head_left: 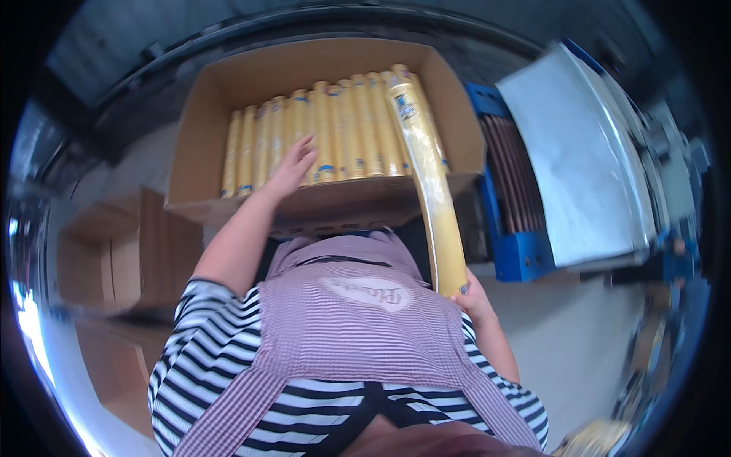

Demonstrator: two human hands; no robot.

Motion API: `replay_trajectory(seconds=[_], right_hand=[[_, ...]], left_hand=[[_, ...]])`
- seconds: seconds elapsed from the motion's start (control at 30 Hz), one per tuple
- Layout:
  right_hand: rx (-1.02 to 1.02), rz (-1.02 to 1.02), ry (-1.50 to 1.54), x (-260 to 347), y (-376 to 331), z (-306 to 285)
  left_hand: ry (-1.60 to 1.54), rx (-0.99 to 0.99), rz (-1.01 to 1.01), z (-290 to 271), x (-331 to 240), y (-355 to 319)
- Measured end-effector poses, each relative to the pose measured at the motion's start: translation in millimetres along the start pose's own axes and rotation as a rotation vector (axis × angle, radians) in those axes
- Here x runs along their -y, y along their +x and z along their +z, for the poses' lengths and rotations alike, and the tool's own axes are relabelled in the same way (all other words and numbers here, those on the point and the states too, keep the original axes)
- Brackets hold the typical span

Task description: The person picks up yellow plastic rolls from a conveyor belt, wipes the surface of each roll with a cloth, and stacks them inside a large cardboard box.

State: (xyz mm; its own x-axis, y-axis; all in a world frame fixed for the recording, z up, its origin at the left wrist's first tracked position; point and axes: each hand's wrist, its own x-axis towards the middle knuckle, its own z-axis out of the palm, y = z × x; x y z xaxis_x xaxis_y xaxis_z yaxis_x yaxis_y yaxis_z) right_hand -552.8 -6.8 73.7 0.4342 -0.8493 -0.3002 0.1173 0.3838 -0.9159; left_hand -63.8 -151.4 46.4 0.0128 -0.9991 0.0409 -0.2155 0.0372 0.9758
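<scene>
Your right hand [475,300] grasps a yellow tube [435,198] across the front of the cardboard box [327,199]; your left hand [292,169], empty, is over the box's packed tubes [355,126].

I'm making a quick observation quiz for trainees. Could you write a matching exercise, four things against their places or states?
1. left hand
2. right hand
3. large cardboard box
4. blue rack

A. contains a row of yellow tubes
B. to the right of the box
C. open, with nothing held
D. grips the near end of a long yellow tube

Pairs: 1-C, 2-D, 3-A, 4-B
</scene>
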Motion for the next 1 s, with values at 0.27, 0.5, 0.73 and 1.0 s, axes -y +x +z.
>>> replay_trajectory(seconds=[0.27, 0.5, 0.73, 1.0], right_hand=[[0.345, 0.217, -0.224, 43.6, 32.4, 1.5], [0.539, 0.27, -0.073, 38.8, 43.8, -6.9], [0.648, 0.193, -0.111, 63.0, 65.3, 16.0], [0.665, 0.25, -0.054, 55.8, 78.8, 8.7]], left_hand=[[-0.768, -0.135, 0.317, -10.1, -63.7, 5.9], [-0.301, 0.03, 0.301, -48.2, -113.6, -32.4], [-0.597, -0.33, 0.257, -57.7, -84.6, -54.2], [-0.504, -0.138, 0.102, -87.5, -72.3, -57.2]])
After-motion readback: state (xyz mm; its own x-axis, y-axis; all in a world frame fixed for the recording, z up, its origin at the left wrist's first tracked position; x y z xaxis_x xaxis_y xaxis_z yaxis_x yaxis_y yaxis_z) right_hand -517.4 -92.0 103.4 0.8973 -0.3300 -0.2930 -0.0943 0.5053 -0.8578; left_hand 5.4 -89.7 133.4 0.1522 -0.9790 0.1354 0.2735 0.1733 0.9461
